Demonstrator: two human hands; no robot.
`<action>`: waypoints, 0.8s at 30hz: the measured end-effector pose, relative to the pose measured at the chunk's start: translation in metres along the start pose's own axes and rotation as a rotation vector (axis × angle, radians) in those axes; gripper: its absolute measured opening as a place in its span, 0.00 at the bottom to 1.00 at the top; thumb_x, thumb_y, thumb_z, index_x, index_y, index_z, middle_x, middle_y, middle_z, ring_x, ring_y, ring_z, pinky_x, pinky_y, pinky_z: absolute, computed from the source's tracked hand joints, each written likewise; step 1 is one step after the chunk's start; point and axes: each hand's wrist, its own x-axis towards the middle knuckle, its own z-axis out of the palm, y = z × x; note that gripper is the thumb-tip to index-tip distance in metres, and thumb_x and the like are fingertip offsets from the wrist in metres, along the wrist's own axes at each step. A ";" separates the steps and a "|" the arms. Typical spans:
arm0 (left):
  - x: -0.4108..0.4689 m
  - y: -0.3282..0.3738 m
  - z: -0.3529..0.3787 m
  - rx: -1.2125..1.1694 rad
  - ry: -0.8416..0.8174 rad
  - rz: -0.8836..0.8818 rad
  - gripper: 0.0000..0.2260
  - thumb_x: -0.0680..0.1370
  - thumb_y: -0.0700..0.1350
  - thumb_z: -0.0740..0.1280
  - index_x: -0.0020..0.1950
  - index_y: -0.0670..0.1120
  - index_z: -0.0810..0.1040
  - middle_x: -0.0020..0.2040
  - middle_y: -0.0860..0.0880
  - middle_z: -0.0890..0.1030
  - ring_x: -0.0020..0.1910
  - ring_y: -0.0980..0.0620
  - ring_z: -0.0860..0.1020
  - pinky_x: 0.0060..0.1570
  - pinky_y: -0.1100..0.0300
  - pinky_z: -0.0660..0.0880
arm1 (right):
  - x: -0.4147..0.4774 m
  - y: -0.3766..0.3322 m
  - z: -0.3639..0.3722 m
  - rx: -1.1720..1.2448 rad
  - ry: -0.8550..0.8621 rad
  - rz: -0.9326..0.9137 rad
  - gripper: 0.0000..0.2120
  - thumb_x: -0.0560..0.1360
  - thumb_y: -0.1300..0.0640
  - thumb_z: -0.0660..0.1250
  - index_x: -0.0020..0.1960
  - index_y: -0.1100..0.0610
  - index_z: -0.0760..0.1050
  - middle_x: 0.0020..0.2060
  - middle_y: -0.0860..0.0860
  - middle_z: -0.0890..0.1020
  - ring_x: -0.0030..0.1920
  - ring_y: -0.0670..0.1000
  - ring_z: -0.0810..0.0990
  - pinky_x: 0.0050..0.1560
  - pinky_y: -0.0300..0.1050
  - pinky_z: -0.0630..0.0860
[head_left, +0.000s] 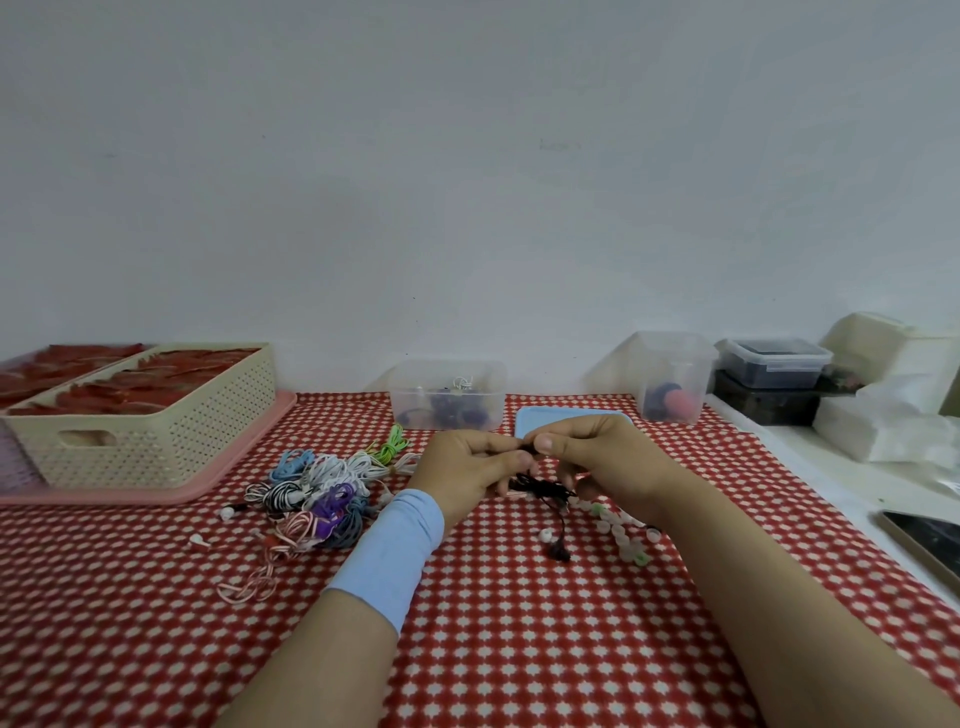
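Observation:
My left hand (470, 467) and my right hand (597, 457) meet above the middle of the red-and-white checked table (519, 649). Both pinch a black earphone cable (543, 488) between thumb and fingers. The cable's loose end hangs down to the cloth, ending in a black earbud (560, 551). A light blue band covers my left wrist. A heap of coiled earphone cables (322, 499) in white, blue, purple, green, pink and grey lies left of my left hand. A row of small white and green ear tips (621, 532) lies under my right wrist.
A cream basket (150, 436) of red packets stands on a pink tray at the left. Two clear plastic tubs (447, 395) (670, 379) and a blue lid (571, 415) sit at the back. White boxes, dark containers and a phone (924, 540) are on the right.

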 end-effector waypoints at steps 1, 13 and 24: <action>0.000 0.000 0.000 -0.005 -0.002 0.001 0.07 0.74 0.43 0.74 0.52 0.47 0.86 0.30 0.51 0.82 0.30 0.58 0.76 0.40 0.66 0.76 | 0.000 0.000 0.000 -0.006 0.003 0.001 0.08 0.78 0.55 0.70 0.52 0.56 0.87 0.37 0.51 0.84 0.30 0.46 0.73 0.29 0.39 0.69; -0.003 0.006 -0.001 0.020 -0.033 0.039 0.02 0.74 0.40 0.74 0.44 0.47 0.85 0.28 0.55 0.81 0.27 0.61 0.74 0.35 0.69 0.74 | 0.003 0.000 0.005 0.033 0.036 0.084 0.07 0.75 0.55 0.73 0.50 0.57 0.86 0.41 0.52 0.87 0.29 0.47 0.76 0.29 0.39 0.67; -0.003 0.007 0.001 0.013 0.023 -0.019 0.11 0.71 0.40 0.77 0.52 0.45 0.82 0.37 0.50 0.85 0.29 0.58 0.80 0.33 0.70 0.74 | -0.001 -0.005 0.002 -0.120 0.053 -0.013 0.05 0.77 0.57 0.72 0.50 0.53 0.86 0.41 0.51 0.87 0.35 0.47 0.82 0.32 0.40 0.75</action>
